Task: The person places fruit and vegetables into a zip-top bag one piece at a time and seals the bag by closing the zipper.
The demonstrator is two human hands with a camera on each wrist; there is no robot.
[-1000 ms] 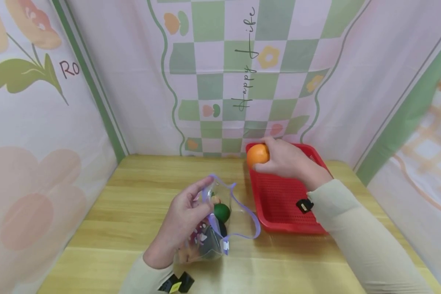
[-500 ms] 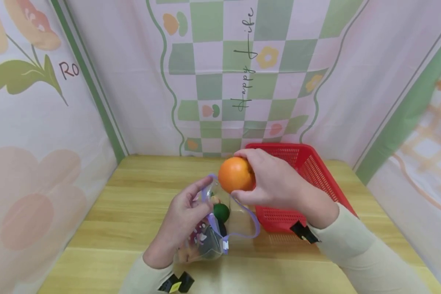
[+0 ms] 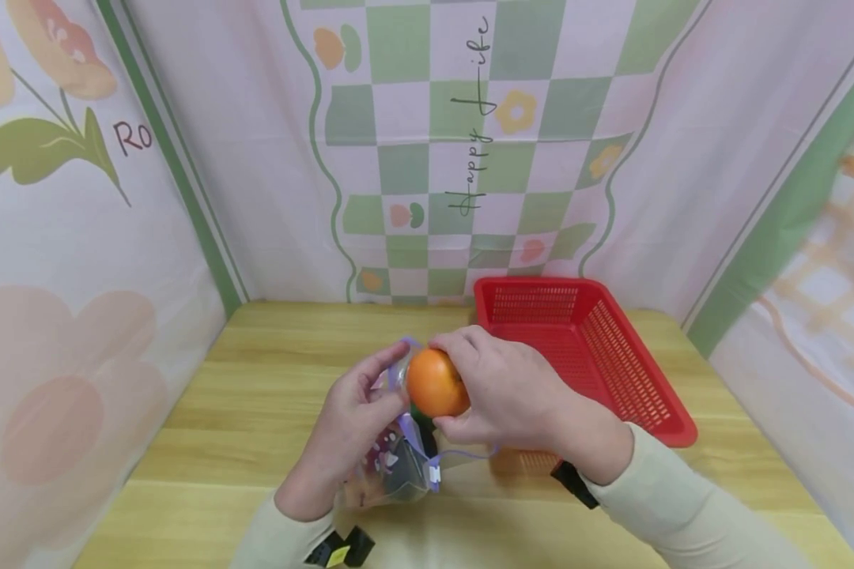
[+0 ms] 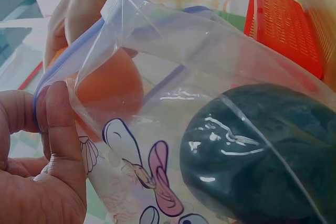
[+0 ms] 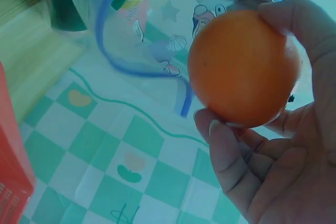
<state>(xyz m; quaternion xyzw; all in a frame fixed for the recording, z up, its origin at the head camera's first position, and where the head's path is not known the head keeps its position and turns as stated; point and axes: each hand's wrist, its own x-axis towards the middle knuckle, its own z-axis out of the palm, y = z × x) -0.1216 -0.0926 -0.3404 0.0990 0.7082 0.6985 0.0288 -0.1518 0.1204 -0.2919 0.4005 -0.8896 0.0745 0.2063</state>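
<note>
An orange [image 3: 436,384] is gripped between the thumb and fingers of my right hand [image 3: 508,391], right at the mouth of a clear zip bag [image 3: 406,474] with a purple zip edge. My left hand [image 3: 352,423] pinches the bag's rim and holds the mouth apart. Through the film in the left wrist view a large dark green round thing [image 4: 257,150] shows inside, and the orange [image 4: 107,87] overlaps the bag near the zip slider. Printed cartoon figures cover part of the bag [image 5: 142,35] in the right wrist view. My right hand hides much of the opening in the head view.
A red perforated basket [image 3: 648,387] stands at the right of the wooden table [image 3: 256,395], with its near left corner behind my right hand. A patterned curtain [image 3: 462,158] closes off the back.
My right hand has carried the orange from over the red basket leftward and nearer, to the bag's mouth. The left hand has stayed in place on the bag.
</note>
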